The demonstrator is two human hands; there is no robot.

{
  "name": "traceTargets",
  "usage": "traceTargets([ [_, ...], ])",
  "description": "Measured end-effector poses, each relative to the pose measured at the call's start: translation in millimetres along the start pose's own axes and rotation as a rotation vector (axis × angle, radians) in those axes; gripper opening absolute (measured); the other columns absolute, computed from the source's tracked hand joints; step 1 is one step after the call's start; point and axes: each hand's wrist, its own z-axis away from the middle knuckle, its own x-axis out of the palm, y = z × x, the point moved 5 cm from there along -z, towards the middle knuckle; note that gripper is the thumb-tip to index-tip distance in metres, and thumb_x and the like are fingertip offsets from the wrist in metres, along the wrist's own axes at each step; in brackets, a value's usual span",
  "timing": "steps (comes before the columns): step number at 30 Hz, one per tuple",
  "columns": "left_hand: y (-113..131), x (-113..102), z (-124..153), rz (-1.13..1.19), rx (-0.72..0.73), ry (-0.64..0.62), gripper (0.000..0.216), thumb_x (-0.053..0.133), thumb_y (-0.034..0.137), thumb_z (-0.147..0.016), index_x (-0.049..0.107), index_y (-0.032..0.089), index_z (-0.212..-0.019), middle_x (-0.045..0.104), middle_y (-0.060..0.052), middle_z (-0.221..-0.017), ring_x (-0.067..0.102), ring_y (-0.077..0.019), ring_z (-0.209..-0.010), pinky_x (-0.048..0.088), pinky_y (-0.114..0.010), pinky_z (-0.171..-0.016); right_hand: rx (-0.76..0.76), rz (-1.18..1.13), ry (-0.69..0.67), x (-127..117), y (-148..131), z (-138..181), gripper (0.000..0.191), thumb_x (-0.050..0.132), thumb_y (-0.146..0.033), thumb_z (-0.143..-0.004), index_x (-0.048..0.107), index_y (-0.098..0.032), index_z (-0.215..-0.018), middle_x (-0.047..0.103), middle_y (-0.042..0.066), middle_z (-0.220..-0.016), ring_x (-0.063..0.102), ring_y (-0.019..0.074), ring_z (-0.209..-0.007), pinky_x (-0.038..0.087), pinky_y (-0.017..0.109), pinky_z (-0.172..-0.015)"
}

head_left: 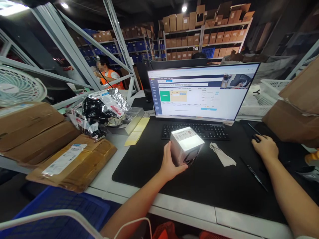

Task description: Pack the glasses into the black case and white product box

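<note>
My left hand [171, 162] grips a small white box [186, 141] from its left side and front, holding it tilted over the black desk mat [149, 169]. Print covers part of the box's top, and a bright glare washes out the rest. On the right, my right hand [266, 147] is closed over a black computer mouse [256, 138]. Behind the box lies a black keyboard [214, 132], below a lit monitor [199, 93] showing a form-like page. A crumpled strip of white paper [223, 155] and a dark pen [255, 176] rest between my hands.
Flattened cardboard parcels [72, 162] and a silver-black plastic bag [104, 106] lie at the left, near yellow paper slips [137, 132]. A fan [18, 86] stands far left. White baskets [261, 103] and a large carton [294, 113] are at the right. A person [109, 74] in orange sits beyond.
</note>
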Motion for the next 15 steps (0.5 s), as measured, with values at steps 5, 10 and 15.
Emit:
traceTargets([
  [5, -1.9, -0.8, -0.5, 0.021, -0.02, 0.027, 0.129, 0.087, 0.054, -0.066, 0.007, 0.026, -0.163, 0.021, -0.021, -0.161, 0.03, -0.0437, -0.152, 0.032, -0.061, -0.121, 0.001, 0.004, 0.007, -3.1, -0.3, 1.1, 0.053, 0.048, -0.042, -0.096, 0.064, -0.02, -0.141, 0.052, 0.019, -0.151, 0.056, 0.0346, -0.129, 0.046, 0.044, -0.101],
  [10, -2.5, -0.2, -1.4, 0.03, -0.026, 0.029, 0.127, 0.086, 0.056, -0.066, 0.008, 0.025, -0.162, 0.022, -0.021, -0.161, 0.029, -0.0438, -0.152, 0.03, -0.062, -0.122, -0.039, -0.007, 0.001, -4.1, -1.9, 2.2, 0.052, 0.051, -0.041, -0.094, 0.065, -0.021, -0.14, 0.053, 0.019, -0.149, 0.056, 0.0332, -0.128, 0.046, 0.042, -0.1],
  [15, -2.5, -0.8, -2.2, 0.037, -0.027, 0.031, 0.128, 0.085, 0.06, -0.066, 0.008, 0.025, -0.162, 0.02, -0.022, -0.161, 0.027, -0.0446, -0.152, 0.029, -0.062, -0.122, -0.039, -0.021, -0.002, -2.9, -0.8, 1.2, 0.052, 0.051, -0.042, -0.094, 0.066, -0.021, -0.139, 0.053, 0.018, -0.149, 0.057, 0.033, -0.126, 0.045, 0.041, -0.1],
])
